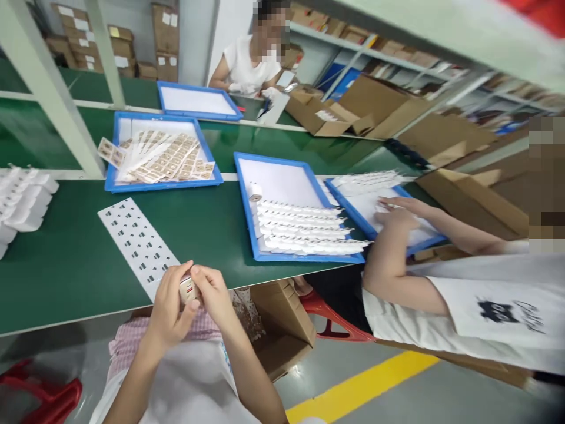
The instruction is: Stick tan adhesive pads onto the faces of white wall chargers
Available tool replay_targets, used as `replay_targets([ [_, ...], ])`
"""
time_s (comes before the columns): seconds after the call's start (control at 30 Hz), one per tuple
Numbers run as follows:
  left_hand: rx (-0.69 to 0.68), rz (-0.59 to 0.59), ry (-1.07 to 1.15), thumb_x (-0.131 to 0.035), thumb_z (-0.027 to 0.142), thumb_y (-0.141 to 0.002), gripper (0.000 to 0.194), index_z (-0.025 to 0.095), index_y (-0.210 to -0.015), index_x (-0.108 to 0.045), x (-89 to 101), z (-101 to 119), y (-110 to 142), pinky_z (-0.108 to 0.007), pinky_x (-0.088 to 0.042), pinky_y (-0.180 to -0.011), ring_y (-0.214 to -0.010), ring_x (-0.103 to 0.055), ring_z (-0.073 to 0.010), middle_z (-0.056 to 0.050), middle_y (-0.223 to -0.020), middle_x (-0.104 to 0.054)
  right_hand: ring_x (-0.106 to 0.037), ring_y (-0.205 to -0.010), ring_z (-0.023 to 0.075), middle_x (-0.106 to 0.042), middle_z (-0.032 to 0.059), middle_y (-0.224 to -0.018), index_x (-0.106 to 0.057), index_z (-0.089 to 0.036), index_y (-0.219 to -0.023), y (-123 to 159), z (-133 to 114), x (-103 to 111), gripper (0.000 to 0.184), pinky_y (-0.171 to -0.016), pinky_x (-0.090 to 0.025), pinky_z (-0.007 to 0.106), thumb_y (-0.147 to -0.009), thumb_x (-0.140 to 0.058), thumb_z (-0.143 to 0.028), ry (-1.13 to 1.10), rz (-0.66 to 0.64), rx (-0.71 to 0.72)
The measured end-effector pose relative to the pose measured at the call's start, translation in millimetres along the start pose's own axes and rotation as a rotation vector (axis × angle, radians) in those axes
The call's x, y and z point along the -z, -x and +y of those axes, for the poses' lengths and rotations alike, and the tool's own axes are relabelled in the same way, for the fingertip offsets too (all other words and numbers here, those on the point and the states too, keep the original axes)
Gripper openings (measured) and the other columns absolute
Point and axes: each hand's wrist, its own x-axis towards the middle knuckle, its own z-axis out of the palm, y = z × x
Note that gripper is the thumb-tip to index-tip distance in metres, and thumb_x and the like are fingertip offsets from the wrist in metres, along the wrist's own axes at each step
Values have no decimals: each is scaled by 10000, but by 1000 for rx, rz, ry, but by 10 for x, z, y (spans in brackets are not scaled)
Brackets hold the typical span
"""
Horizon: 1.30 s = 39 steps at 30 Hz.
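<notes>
Close to the table's front edge, a small white charger plug (187,290) with red-lined slots in its face is held between my two hands. My left hand (169,309) wraps round its left side, thumb along the bottom. From the right, my right hand (214,294) grips it with thumb and fingers. Just beyond my hands a white sheet of small dark printed stickers (135,238) lies on the green table (207,227). To the right, rows of white chargers (304,229) fill the near part of a blue-rimmed tray (246,206), and a single charger (255,192) stands at its left.
A blue-rimmed tray (164,187) holds piled label strips (161,156). White units (24,203) are stacked at far left. A co-worker's hand (399,215) works over another tray on the right; another person (249,65) sits opposite. An open carton (286,330) stands below the table edge.
</notes>
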Motion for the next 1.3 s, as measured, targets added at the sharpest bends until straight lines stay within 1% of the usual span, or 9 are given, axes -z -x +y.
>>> replay_targets([
  [0.3,233,25,204,-399,418,-1052,331,264,-1104,-687,-166,17,-48,-416,-578,-895,-991,-695,-248,-58,-1106,-717,-528,-628,112,-558,-34,-758,-552,-242,-887,130,200,76,645,-574,-447,232,-701,-695,-843,-328,12,-76],
  [0.47,162,44,304,-396,422,-1059,334,315,-1134,-704,-301,46,-114,-585,-312,-1259,-1181,-684,-262,-17,-1216,-750,-576,-799,133,-623,9,-948,-647,-248,-1054,147,152,142,634,-703,-463,239,-662,-845,-705,-587,-70,-72],
  [0.6,248,-9,355,-371,474,-1061,385,356,-1305,-644,-332,83,-257,-621,-247,-1280,-1461,-484,-297,-27,-1508,-585,-550,-758,118,-601,-9,-877,-646,-245,-958,45,62,177,537,-702,-452,230,-653,-905,-602,-606,-42,25],
  [0.73,207,-178,313,-336,493,-1067,443,317,-1381,-595,-212,165,-670,-540,-370,-1230,-1490,-438,-283,-55,-1570,-504,-565,-742,134,-609,-10,-891,-599,-262,-953,-77,-366,529,522,-647,-471,244,-629,-941,-486,-429,37,156],
  [0.87,59,-361,-38,-307,467,-1071,456,229,-1251,-652,-204,293,-1496,-497,-470,-1126,-1270,-604,-277,-97,-1314,-671,-638,-876,180,-629,21,-1041,-504,-295,-1260,-264,-1176,1342,743,-722,-556,300,-650,-889,-474,5,342,389],
  [0.97,35,-440,-321,-398,352,-1051,358,183,-1223,-663,-572,313,-2230,-529,-410,-1160,-1320,-533,-316,-123,-1309,-653,-643,-963,188,-574,51,-1173,-354,-275,-1405,-547,-1743,2004,733,-779,-583,335,-809,-678,-550,551,497,467],
  [1.07,93,-489,-437,-592,345,-990,320,146,-1233,-651,-1171,237,-2817,-601,-408,-1142,-1357,-501,-351,-154,-1377,-597,-641,-860,188,-611,24,-996,-508,-211,-1251,-942,-2040,2454,534,-769,-570,347,-820,-697,-463,790,432,373],
  [1.17,144,-566,-502,-661,388,-967,402,164,-1297,-608,-1671,92,-3146,-539,-523,-1050,-1249,-602,-286,-119,-1370,-605,-636,-795,179,-635,6,-882,-605,-170,-1134,-1335,-2034,2677,384,-792,-564,368,-832,-765,-345,960,345,263],
  [1.3,112,-621,-497,-655,390,-972,397,165,-1295,-609,-1906,-157,-3216,-513,-550,-1018,-1211,-624,-272,-117,-1352,-615,-678,-949,191,-681,64,-1120,-641,-156,-1187,-1678,-1808,2818,304,-855,-589,402,-965,-674,-360,1123,178,161],
])
